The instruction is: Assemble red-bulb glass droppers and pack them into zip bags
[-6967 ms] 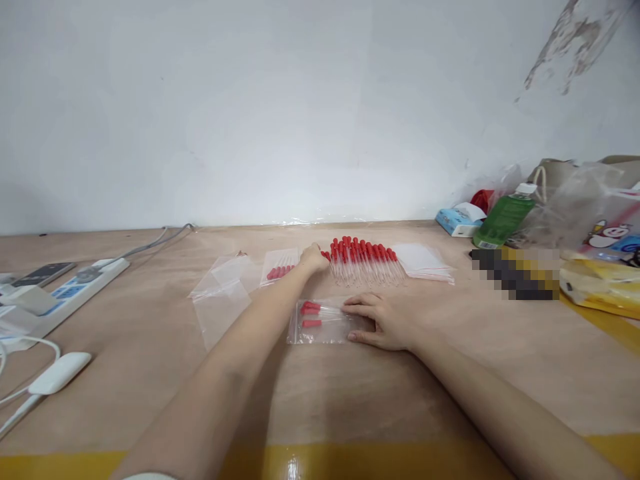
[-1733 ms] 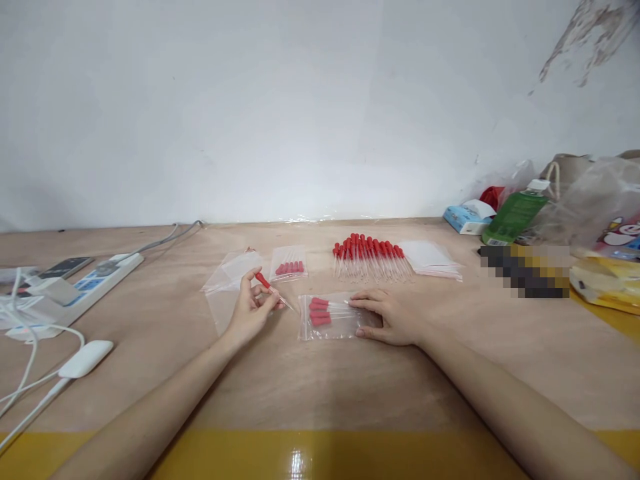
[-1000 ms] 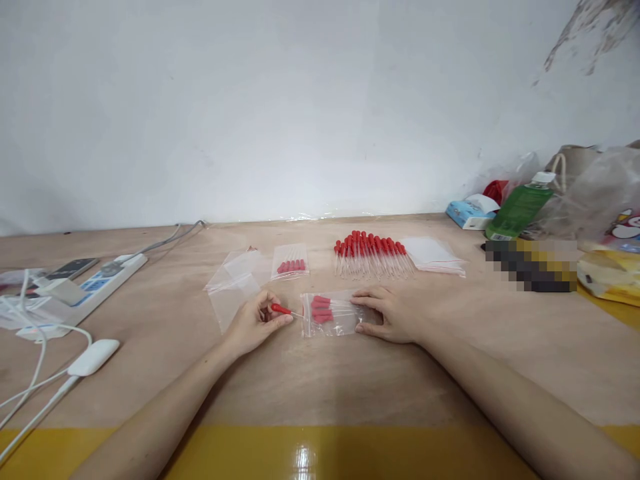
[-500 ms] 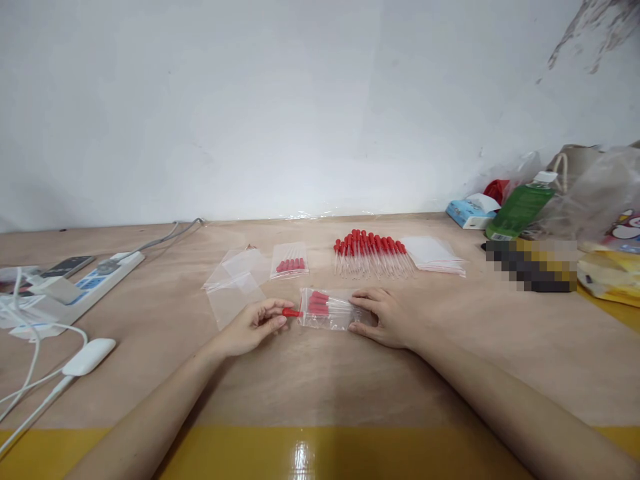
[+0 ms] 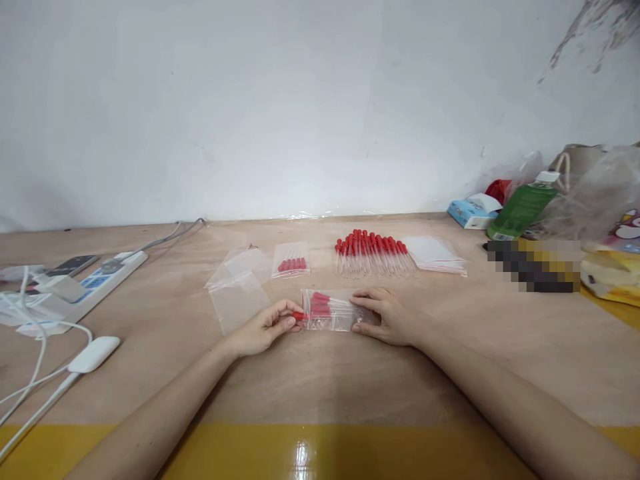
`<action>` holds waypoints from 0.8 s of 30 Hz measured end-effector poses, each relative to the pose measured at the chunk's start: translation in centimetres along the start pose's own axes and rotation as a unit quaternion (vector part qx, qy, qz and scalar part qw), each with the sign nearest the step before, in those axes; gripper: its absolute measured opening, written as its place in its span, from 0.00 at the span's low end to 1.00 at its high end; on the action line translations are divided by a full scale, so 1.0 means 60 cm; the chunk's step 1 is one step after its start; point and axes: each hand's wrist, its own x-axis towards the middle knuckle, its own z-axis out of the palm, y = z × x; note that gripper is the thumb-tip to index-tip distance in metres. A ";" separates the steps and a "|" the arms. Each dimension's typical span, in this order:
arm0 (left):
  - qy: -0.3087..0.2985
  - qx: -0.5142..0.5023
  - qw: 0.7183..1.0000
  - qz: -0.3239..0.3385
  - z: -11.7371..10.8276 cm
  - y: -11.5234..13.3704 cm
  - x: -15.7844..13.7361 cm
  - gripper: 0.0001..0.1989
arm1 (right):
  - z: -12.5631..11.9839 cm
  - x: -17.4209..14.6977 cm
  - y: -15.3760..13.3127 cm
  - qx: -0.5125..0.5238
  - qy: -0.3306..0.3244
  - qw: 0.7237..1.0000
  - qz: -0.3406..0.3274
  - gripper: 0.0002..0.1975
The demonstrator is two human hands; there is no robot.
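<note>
A clear zip bag (image 5: 327,323) lies flat on the table with several droppers in it, their red rubber bulbs (image 5: 320,311) toward its left mouth. My left hand (image 5: 270,327) pinches one more dropper (image 5: 299,316) by the red bulb, right at that mouth; its thin stem reaches inside. At the other end, my right hand (image 5: 385,317) is closed on the bag's right edge, thumb and fingers covering the stem tips. Beyond the bag lies a pile of droppers (image 5: 370,247) with red bulbs. A second filled zip bag (image 5: 291,260) lies behind my left hand.
Loose clear bags (image 5: 237,293) lie behind my left hand, and a stack of bags (image 5: 435,255) sits right of the pile. At left are a power strip (image 5: 107,287) and white cables. A green bottle (image 5: 520,210) and tissue pack (image 5: 470,213) stand at the right back.
My left hand has moved right, and the dropper in it has slid further into the bag. My right hand stays at the bag's right end.
</note>
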 end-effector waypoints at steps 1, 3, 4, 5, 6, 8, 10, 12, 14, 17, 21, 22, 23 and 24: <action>-0.002 0.022 1.000 0.003 -0.002 -0.001 0.001 0.12 | -0.002 -0.001 0.002 0.002 -0.007 1.000 -0.006 0.27; -0.011 0.049 0.999 0.002 -0.006 -0.005 0.002 0.12 | -0.007 -0.002 0.007 0.006 -0.024 1.000 -0.016 0.28; -0.016 0.052 0.999 -0.001 -0.007 -0.007 0.004 0.12 | -0.008 -0.003 0.009 0.009 -0.030 0.999 -0.019 0.29; -0.021 0.051 0.998 -0.004 -0.007 -0.010 0.006 0.12 | -0.010 -0.004 0.010 0.013 -0.036 0.999 -0.021 0.30; -0.026 0.049 0.998 -0.006 -0.007 -0.012 0.007 0.13 | -0.011 -0.004 0.012 0.018 -0.039 0.999 -0.022 0.31; -0.018 0.038 0.999 -0.001 -0.004 -0.016 0.011 0.13 | -0.012 -0.004 0.013 0.025 -0.041 0.999 -0.023 0.31; 0.012 0.027 0.999 0.014 0.001 -0.019 0.014 0.13 | -0.012 -0.004 0.014 0.029 -0.044 0.998 -0.024 0.31; 0.041 0.023 0.999 0.024 0.005 -0.022 0.015 0.12 | -0.012 -0.004 0.014 0.027 -0.050 0.998 -0.024 0.31; 0.047 0.044 0.998 0.025 0.009 -0.021 0.014 0.10 | -0.012 -0.004 0.014 0.026 -0.052 0.998 -0.025 0.30; 0.042 0.131 0.989 0.046 0.010 -0.011 0.010 0.11 | -0.010 -0.005 0.016 0.029 -0.048 0.998 -0.029 0.30; 0.018 0.219 0.971 0.097 0.010 0.009 0.000 0.18 | -0.008 -0.005 0.018 0.038 -0.037 0.998 -0.035 0.30; 0.015 0.221 0.970 0.102 0.011 0.010 -0.001 0.19 | -0.007 -0.005 0.018 0.039 -0.036 0.998 -0.037 0.30; 0.018 0.220 0.970 0.105 0.013 0.010 -0.001 0.17 | -0.007 -0.004 0.018 0.038 -0.035 0.998 -0.038 0.30; 0.031 0.216 0.970 0.105 0.017 0.007 -0.001 0.15 | -0.007 -0.004 0.017 0.035 -0.036 0.998 -0.039 0.30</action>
